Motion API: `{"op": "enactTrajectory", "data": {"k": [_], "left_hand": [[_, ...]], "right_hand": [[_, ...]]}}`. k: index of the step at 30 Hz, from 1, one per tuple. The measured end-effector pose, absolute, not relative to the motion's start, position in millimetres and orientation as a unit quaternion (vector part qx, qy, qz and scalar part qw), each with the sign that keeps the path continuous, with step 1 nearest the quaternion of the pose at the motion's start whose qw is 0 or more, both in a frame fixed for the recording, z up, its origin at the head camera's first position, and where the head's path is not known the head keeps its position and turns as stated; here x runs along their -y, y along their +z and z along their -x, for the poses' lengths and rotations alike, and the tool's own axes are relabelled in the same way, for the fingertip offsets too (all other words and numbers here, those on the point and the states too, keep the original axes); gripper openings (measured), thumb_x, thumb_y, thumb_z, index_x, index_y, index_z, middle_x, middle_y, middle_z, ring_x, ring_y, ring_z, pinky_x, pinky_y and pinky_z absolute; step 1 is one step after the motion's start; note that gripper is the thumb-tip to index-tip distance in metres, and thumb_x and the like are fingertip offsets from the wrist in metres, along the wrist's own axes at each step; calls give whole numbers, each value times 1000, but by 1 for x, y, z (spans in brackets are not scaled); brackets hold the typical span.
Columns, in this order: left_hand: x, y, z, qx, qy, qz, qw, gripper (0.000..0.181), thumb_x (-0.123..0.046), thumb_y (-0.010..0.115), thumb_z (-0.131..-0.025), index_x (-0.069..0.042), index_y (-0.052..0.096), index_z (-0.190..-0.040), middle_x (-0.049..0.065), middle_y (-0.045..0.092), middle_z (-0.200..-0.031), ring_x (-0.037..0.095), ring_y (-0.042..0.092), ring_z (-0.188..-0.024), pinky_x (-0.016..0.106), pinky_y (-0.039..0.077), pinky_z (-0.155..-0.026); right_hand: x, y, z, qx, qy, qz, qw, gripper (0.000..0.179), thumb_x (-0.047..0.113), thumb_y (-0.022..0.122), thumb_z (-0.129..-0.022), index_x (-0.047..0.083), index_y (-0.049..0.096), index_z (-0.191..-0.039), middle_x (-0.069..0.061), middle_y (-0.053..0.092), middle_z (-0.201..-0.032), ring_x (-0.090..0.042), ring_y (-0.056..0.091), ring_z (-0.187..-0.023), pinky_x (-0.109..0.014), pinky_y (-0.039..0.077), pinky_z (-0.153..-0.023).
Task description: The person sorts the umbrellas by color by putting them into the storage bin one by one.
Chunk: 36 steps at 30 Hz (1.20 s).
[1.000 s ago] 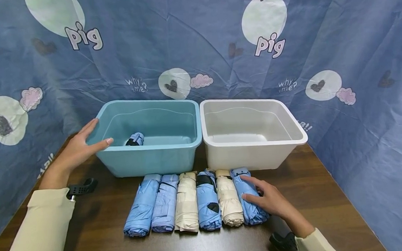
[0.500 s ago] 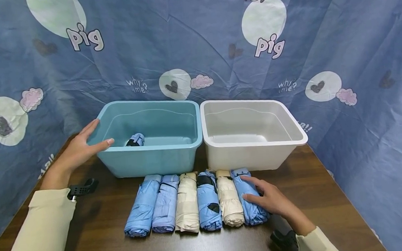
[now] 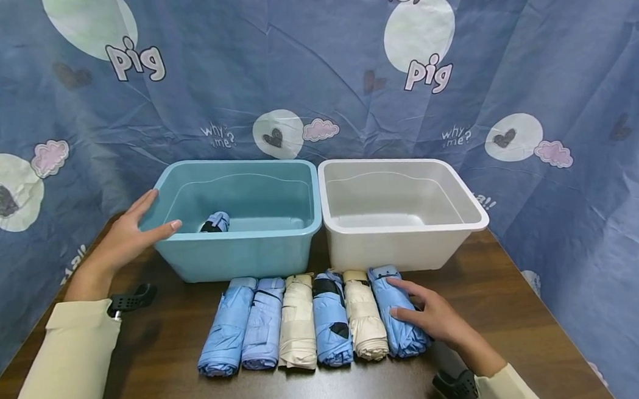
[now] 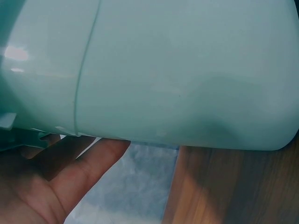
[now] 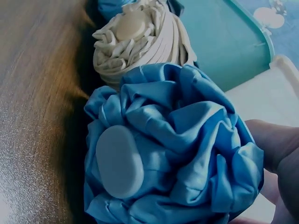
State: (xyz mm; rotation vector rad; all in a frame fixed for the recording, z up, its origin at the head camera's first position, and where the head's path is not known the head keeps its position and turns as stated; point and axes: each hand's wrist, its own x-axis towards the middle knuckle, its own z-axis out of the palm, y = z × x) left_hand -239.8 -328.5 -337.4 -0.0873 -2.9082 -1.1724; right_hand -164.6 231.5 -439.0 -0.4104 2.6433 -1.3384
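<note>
My left hand [image 3: 126,239] rests at the left corner of a teal bin [image 3: 235,253], thumb and fingers spread and fairly straight. In the left wrist view those fingers [image 4: 88,165] touch the bin's wall. My right hand [image 3: 433,314] holds the rightmost rolled blue umbrella [image 3: 399,329], with thumb and fingers on its sides. The right wrist view shows this umbrella's gathered fabric and pale oval handle end [image 5: 119,161]. To its left, a cream umbrella [image 3: 365,319] lies first in a row of several rolled blue and cream ones.
A white bin [image 3: 399,243] stands right of the teal one, their rims nearly touching. Inside the teal bin lies a blue-and-black rolled umbrella [image 3: 216,221]. Patterned blue cloth [image 3: 312,72] hangs behind the wooden table [image 3: 498,335].
My right hand has shifted slightly to the right, and the rightmost blue umbrella has moved a little with it, away from the cream one. The left hand stays in place.
</note>
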Motion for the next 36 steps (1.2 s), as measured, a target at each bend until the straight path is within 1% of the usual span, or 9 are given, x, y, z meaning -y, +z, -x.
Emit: {"op": "enactTrajectory", "data": {"k": [7, 10, 15, 19, 22, 26, 32, 36], "left_hand": [[329, -339, 240, 928, -371, 28, 1, 97, -53, 61, -89, -28, -7, -155, 5, -12, -161, 46, -6, -144, 77, 13, -100], [331, -339, 240, 928, -370, 29, -1, 97, -53, 60, -89, -28, -7, -154, 5, -13, -161, 46, -7, -144, 77, 13, -100], [331, -337, 241, 928, -372, 31, 2, 96, -52, 60, -90, -29, -7, -154, 4, -13, -161, 46, -7, -144, 77, 13, -100], [331, -337, 241, 927, -374, 30, -3, 97, -52, 60, -90, -28, -8, -154, 5, -14, -161, 47, -7, -143, 77, 13, -99], [331, -339, 240, 927, -373, 31, -4, 97, -52, 60, -90, -28, -8, -154, 5, -14, -161, 47, -7, -143, 77, 14, -99], [332, -340, 241, 929, -369, 29, 3, 97, -53, 60, -89, -28, -7, -154, 4, -13, -161, 45, -7, -144, 77, 13, -100], [330, -340, 241, 927, -374, 31, 4, 98, -52, 61, -89, -25, -6, -155, 8, -12, -161, 46, -6, -144, 77, 14, -100], [330, -341, 241, 927, -373, 31, 7, 98, -53, 61, -88, -25, -6, -155, 7, -11, -161, 45, -5, -144, 76, 13, -101]], "right_hand": [[-235, -431, 159, -867, -481, 107, 82, 60, 29, 75, -85, 26, 52, -141, -16, 45, -145, -33, 57, -108, -38, 52, -73], [-237, -428, 157, -863, -488, 106, 80, 61, 28, 75, -85, 25, 51, -141, -18, 45, -144, -31, 59, -103, -35, 52, -69], [-238, -423, 156, -856, -498, 120, 72, 60, 26, 74, -86, 23, 51, -142, -18, 46, -142, -27, 61, -96, -35, 53, -68], [-239, -419, 151, -836, -529, 115, 91, 61, 22, 72, -88, 21, 48, -144, -25, 48, -136, -25, 64, -88, -37, 56, -64], [-240, -415, 149, -824, -547, 105, 102, 61, 21, 72, -88, 23, 47, -144, -27, 49, -132, -26, 65, -84, -39, 57, -63], [-239, -411, 147, -821, -553, 101, 103, 60, 21, 72, -88, 26, 48, -144, -26, 50, -129, -27, 65, -85, -40, 57, -63], [-238, -401, 140, -812, -561, 124, 106, 61, 18, 69, -90, 22, 45, -146, -29, 51, -126, -29, 64, -91, -40, 57, -65], [-236, -393, 136, -803, -570, 136, 106, 60, 17, 69, -91, 22, 45, -146, -31, 52, -125, -32, 64, -94, -41, 58, -66]]}}
